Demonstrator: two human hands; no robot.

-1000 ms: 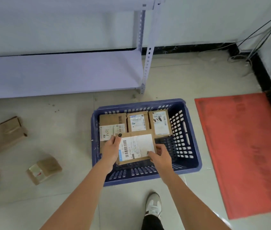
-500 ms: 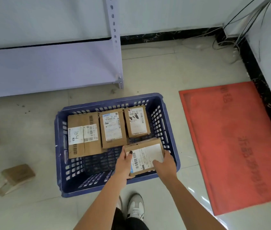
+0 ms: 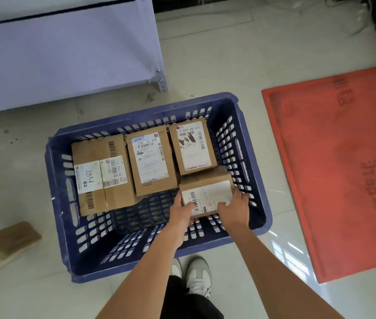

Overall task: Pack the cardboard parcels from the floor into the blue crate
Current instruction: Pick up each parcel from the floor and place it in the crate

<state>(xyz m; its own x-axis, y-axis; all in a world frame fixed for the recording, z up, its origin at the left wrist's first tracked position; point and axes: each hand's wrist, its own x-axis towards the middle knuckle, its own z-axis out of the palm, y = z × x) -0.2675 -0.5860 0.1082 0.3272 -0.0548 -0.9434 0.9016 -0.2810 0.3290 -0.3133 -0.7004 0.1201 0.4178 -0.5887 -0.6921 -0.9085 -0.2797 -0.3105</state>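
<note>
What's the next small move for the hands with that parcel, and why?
Probably lower the held parcel the rest of the way to the crate floor and release. Both the left hand and right hand grip its near edge, and it sits in the right corner directly in front of the right-hand parcel of the back row, with bare floor beside it.

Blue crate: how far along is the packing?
Done: three labelled cardboard parcels lie in a row along the far side of the blue slotted plastic crate. In hand: the left hand and right hand both hold a fourth labelled cardboard parcel low in the crate's right corner. Left: one brown cardboard parcel remains on the floor left of the crate.
</note>
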